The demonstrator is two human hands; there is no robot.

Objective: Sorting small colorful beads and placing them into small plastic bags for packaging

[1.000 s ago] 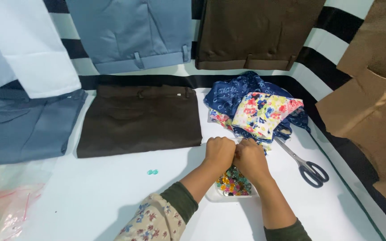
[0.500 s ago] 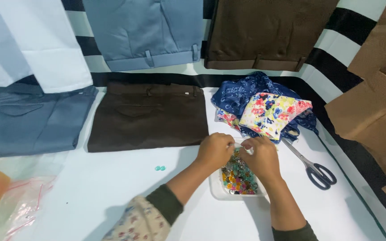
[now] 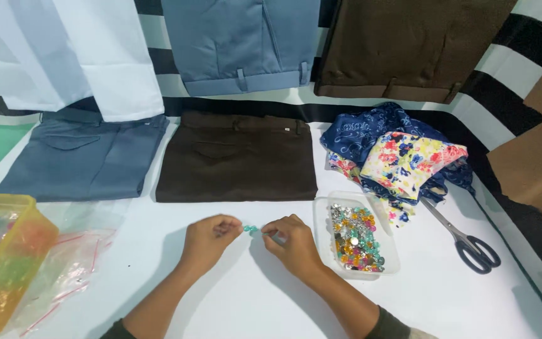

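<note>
White tabletop [image 3: 233, 301] under everything. Folded dark brown trousers [image 3: 236, 157] at centre back, folded grey-blue trousers [image 3: 79, 154] to their left. Crumpled blue and floral fabric pile [image 3: 399, 154] at right, black-handled scissors [image 3: 465, 242] just beside it. Translucent yellow plastic box [image 3: 1, 263] at left edge. Clear plastic tray of mixed coloured beads [image 3: 356, 237] right of hands. Left hand [image 3: 208, 242] and right hand [image 3: 293, 245] curled, fingertips pinching at small teal beads [image 3: 249, 229] on tabletop between them; firm grip, cannot tell.

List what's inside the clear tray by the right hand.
The clear tray holds a heap of small multicoloured beads or gems, beside the right hand. Whatever lies beneath the heap is covered.
</note>
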